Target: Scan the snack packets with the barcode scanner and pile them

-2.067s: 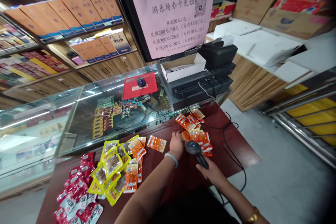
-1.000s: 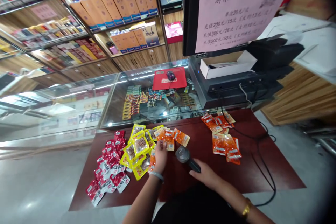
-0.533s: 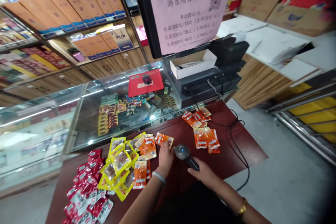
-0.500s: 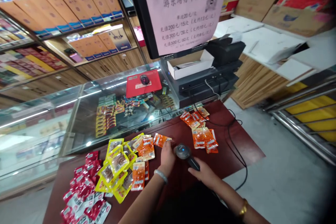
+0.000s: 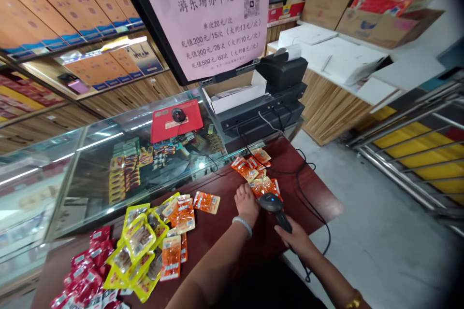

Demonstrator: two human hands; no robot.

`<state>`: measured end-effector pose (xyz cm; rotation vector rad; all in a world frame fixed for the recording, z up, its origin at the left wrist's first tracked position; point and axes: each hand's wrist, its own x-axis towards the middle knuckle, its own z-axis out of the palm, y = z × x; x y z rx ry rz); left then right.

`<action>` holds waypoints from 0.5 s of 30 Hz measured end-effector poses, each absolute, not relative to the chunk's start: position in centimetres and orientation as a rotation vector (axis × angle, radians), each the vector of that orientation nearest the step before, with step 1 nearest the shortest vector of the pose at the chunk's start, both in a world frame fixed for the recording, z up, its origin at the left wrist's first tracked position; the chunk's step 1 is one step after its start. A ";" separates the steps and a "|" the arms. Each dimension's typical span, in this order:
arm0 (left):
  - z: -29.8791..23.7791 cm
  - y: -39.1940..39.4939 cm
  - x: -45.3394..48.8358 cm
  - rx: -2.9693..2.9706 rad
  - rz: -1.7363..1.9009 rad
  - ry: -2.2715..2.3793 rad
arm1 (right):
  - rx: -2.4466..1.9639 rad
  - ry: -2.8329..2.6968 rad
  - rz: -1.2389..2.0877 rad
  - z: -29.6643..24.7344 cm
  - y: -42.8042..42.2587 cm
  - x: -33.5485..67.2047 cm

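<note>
My right hand (image 5: 297, 239) grips a black barcode scanner (image 5: 272, 203), its head aimed at the right pile of orange snack packets (image 5: 261, 184) on the dark red table (image 5: 319, 193). My left hand (image 5: 246, 201), with a pale bracelet on the wrist, rests knuckles-up on the table just left of that pile; its fingers are curled at the pile's edge and what they hold is hidden. More orange packets (image 5: 206, 201) lie to its left.
Yellow packets (image 5: 136, 239) and red packets (image 5: 85, 280) lie heaped at the table's left end. A glass display counter (image 5: 145, 154) with a red mouse pad (image 5: 176, 119) stands behind. A till with a monitor and pink sign (image 5: 217, 14) stands at the back; the scanner cable (image 5: 308, 198) trails off the right side.
My left hand has moved right, from the orange packets in the middle to the pile on the right. The scanner followed and now points at that pile.
</note>
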<state>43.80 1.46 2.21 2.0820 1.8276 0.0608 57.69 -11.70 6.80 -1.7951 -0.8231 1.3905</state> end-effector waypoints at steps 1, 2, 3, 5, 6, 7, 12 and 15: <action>2.2 1.3 44.0 2.075 0.040 1.840 | -1.800 -0.830 1.363 6.9 -11.6 57.9; 2.1 1.3 44.1 2.059 0.013 1.856 | -1.800 -0.838 1.340 7.1 -11.6 58.2; 2.2 1.2 44.1 2.045 -0.015 1.868 | -1.798 -0.849 1.326 7.2 -11.5 58.3; 2.4 1.3 43.8 2.039 -0.058 1.875 | -1.799 -0.861 1.332 7.3 -11.4 58.4; 2.5 1.3 43.4 2.046 -0.069 1.868 | -1.807 -0.864 1.352 7.4 -11.4 58.4; 2.6 1.3 43.0 2.049 -0.073 1.856 | -1.817 -0.863 1.376 7.4 -11.3 58.3; 2.8 0.6 39.5 1.845 -0.012 1.799 | -1.770 -0.903 1.486 7.7 -10.8 57.0; 2.6 -0.5 36.8 1.673 0.178 1.761 | -1.719 -0.960 1.544 8.2 -10.1 55.6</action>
